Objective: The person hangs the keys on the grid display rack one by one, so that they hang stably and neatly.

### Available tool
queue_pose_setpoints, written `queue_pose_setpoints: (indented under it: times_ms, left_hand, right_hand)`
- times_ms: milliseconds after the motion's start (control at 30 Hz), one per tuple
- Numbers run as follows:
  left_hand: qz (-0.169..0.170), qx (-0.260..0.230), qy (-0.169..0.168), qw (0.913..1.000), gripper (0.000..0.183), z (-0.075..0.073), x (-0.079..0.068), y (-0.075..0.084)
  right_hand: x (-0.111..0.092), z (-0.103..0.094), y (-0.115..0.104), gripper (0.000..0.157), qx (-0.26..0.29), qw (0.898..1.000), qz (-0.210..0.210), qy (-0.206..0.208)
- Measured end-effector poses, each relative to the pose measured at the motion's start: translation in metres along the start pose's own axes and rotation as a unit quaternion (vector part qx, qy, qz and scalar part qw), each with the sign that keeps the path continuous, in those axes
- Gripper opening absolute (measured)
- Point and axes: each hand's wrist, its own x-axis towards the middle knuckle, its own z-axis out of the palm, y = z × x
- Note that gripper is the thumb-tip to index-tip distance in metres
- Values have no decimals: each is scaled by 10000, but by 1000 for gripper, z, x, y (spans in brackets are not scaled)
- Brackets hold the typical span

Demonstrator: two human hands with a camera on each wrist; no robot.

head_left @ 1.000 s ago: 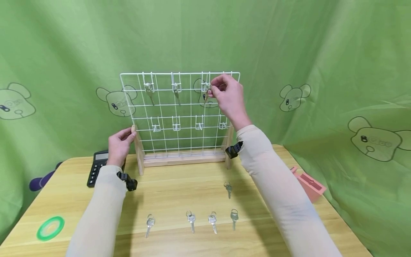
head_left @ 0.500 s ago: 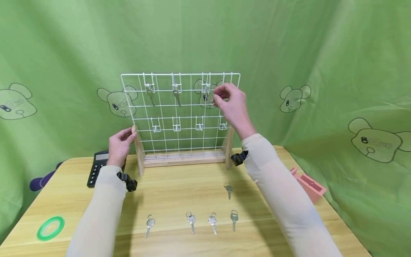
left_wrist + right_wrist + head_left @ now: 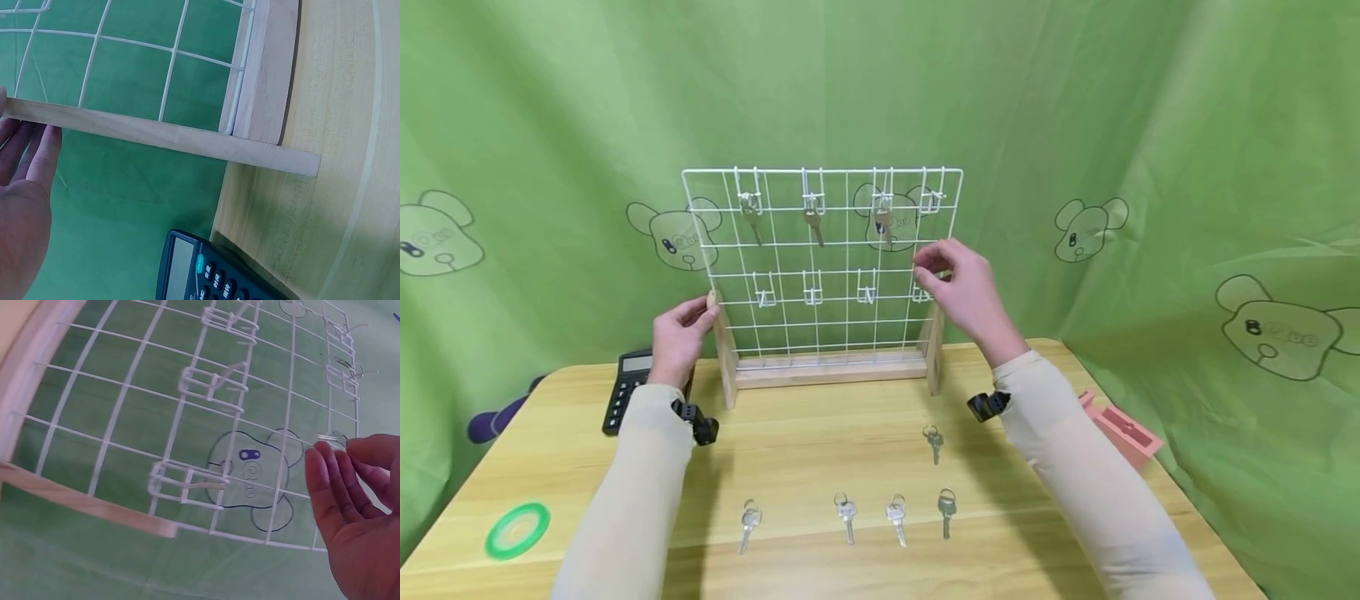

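A white wire grid rack stands upright on a wooden base (image 3: 831,377). My left hand (image 3: 676,340) grips the top of its left wooden upright (image 3: 156,134), thumb in front and fingers behind. Three keys hang by their rings from the upper hooks: a left key (image 3: 752,218), a middle key (image 3: 814,222) and a right key (image 3: 884,222). The upper hook (image 3: 932,201) at the far right bears no key. Near the rack's right edge, my right hand (image 3: 966,292) is loosely bent with nothing in its fingers, overlapping a lower hook in the head view.
Several keys lie on the table (image 3: 805,567), one key (image 3: 933,442) nearer the rack and others, such as this key (image 3: 846,510), in a row in front. A black calculator (image 3: 625,392), green tape ring (image 3: 517,531) and pink box (image 3: 1123,433) stand around. Green curtain (image 3: 1037,100) surrounds everything.
My right hand let go of the third key at the upper hook and moved down and right, away from it. The key now hangs freely. My left hand stayed on the upright.
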Motion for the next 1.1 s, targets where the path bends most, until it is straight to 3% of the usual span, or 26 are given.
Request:
queue_pose_setpoints:
  times_ms: [233, 667, 1100]
  left_hand:
    - [-28, 167, -3, 9999, 47, -2, -1, 4]
    - [-66, 151, 28, 9999, 46, -4, 0, 6]
    - [-119, 147, 3, 9998, 45, 0, -1, 5]
  right_hand:
    - [-25, 3, 20, 16, -261, 9971, 232, -677]
    - [-62, 12, 53, 14, -284, 9907, 299, -1295]
    - [-101, 28, 103, 22, 29, 9709, 589, -2323]
